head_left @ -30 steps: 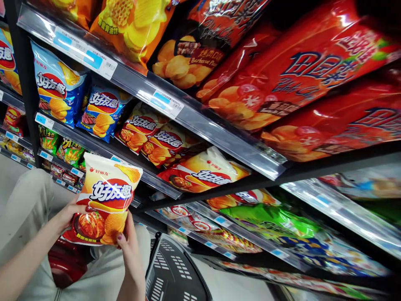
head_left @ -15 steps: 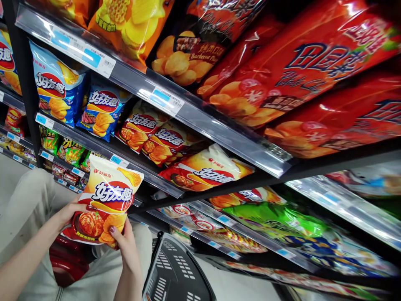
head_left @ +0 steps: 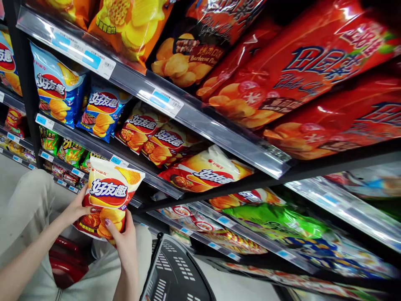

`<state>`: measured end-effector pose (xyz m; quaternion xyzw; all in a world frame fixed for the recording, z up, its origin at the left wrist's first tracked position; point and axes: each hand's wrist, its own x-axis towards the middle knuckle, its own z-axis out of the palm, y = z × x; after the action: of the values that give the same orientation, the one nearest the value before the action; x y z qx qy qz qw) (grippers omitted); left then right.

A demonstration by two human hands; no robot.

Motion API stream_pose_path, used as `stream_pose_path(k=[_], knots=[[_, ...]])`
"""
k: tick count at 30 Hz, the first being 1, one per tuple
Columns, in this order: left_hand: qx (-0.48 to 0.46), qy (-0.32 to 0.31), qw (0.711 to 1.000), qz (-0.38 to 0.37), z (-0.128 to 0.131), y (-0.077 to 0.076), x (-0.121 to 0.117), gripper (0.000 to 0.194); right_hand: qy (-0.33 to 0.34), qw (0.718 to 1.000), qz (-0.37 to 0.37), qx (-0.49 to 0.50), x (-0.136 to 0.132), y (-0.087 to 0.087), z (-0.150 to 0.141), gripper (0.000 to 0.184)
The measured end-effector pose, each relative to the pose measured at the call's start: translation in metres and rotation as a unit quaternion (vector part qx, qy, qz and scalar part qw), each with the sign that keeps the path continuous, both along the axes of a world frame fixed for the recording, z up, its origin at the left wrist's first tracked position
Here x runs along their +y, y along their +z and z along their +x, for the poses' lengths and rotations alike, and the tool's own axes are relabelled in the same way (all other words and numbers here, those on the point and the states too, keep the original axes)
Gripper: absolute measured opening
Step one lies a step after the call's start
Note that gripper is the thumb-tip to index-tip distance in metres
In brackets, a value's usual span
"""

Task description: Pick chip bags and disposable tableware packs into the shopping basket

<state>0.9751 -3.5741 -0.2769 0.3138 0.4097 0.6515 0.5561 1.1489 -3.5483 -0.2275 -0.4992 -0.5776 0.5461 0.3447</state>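
Both my hands hold one chip bag [head_left: 109, 196], white and orange with a red logo and pictures of ridged chips. My left hand [head_left: 77, 205] grips its left edge, fingers curled onto the front. My right hand [head_left: 122, 238] grips its lower right corner, thumb on the front. The bag is upright in front of the lower shelves, above my light trousers. A matching bag [head_left: 203, 171] lies on its side on the shelf to the right.
Shelves of chip bags fill the view: blue bags [head_left: 58, 90] at left, large red bags [head_left: 297, 79] above right, green packs [head_left: 269, 221] lower down. A black shopping basket [head_left: 175, 271] sits below my hands, with a red object [head_left: 64, 261] beside my knee.
The bag has turned slightly and shifted a little right and closer to the shelf. My right thumb has slid higher on its front; both hands keep their grip.
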Motion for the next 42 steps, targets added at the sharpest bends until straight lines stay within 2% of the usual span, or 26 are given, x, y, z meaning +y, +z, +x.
stream_pose_path(k=[2, 4, 5, 6, 8, 10, 13, 14, 17, 19, 22, 26, 31, 35, 39, 42], knots=[[0.081, 0.05, 0.995, 0.01, 0.006, 0.001, 0.0, 0.106, -0.063, 0.992, 0.046, -0.102, -0.005, 0.003, -0.009, 0.072], [0.144, 0.086, 0.986, 0.021, 0.016, 0.005, -0.003, 0.107, -0.144, 0.959, 0.121, -0.214, -0.012, 0.005, -0.022, 0.077], [0.146, 0.084, 0.985, 0.024, 0.022, 0.007, -0.004, 0.105, -0.177, 0.936, 0.168, -0.255, -0.017, 0.006, -0.029, 0.077], [0.125, 0.071, 0.989, 0.024, 0.027, 0.011, -0.006, 0.102, -0.197, 0.913, 0.216, -0.284, -0.021, 0.005, -0.036, 0.075], [0.027, 0.032, 0.999, 0.013, 0.036, 0.017, -0.008, 0.095, -0.195, 0.879, 0.296, -0.318, -0.032, 0.005, -0.047, 0.07], [-0.096, 0.021, 0.995, -0.017, 0.039, 0.022, -0.009, 0.089, -0.151, 0.868, 0.329, -0.339, -0.044, 0.006, -0.055, 0.067], [-0.224, 0.055, 0.97, -0.08, 0.03, 0.022, -0.008, 0.084, -0.062, 0.87, 0.339, -0.354, -0.06, 0.014, -0.059, 0.069], [-0.257, 0.048, 0.96, -0.103, 0.025, 0.02, -0.008, 0.081, -0.036, 0.87, 0.345, -0.352, -0.065, 0.017, -0.059, 0.068], [-0.349, -0.045, 0.926, -0.133, 0.009, 0.01, -0.007, 0.068, 0.021, 0.864, 0.371, -0.339, -0.077, 0.029, -0.061, 0.061], [-0.39, -0.109, 0.908, -0.106, 0.001, 0.003, -0.008, 0.065, 0.045, 0.861, 0.388, -0.327, -0.083, 0.036, -0.063, 0.055], [-0.403, -0.159, 0.9, -0.045, -0.006, -0.004, -0.009, 0.066, 0.066, 0.865, 0.393, -0.304, -0.089, 0.043, -0.066, 0.049], [-0.391, -0.177, 0.903, -0.036, -0.007, -0.004, -0.009, 0.071, 0.064, 0.874, 0.393, -0.277, -0.094, 0.045, -0.066, 0.049], [-0.376, -0.163, 0.911, -0.05, -0.006, -0.002, -0.009, 0.069, 0.06, 0.885, 0.386, -0.254, -0.092, 0.043, -0.063, 0.047], [-0.379, -0.151, 0.911, -0.054, -0.002, 0.005, -0.012, 0.066, 0.01, 0.892, 0.373, -0.256, -0.089, 0.04, -0.064, 0.048], [-0.382, -0.129, 0.915, -0.032, 0.007, 0.022, -0.012, 0.059, -0.039, 0.887, 0.361, -0.285, -0.08, 0.032, -0.065, 0.077], [-0.368, -0.141, 0.919, 0.025, 0.013, 0.035, -0.011, 0.064, -0.054, 0.905, 0.327, -0.266, -0.066, 0.026, -0.058, 0.092]])
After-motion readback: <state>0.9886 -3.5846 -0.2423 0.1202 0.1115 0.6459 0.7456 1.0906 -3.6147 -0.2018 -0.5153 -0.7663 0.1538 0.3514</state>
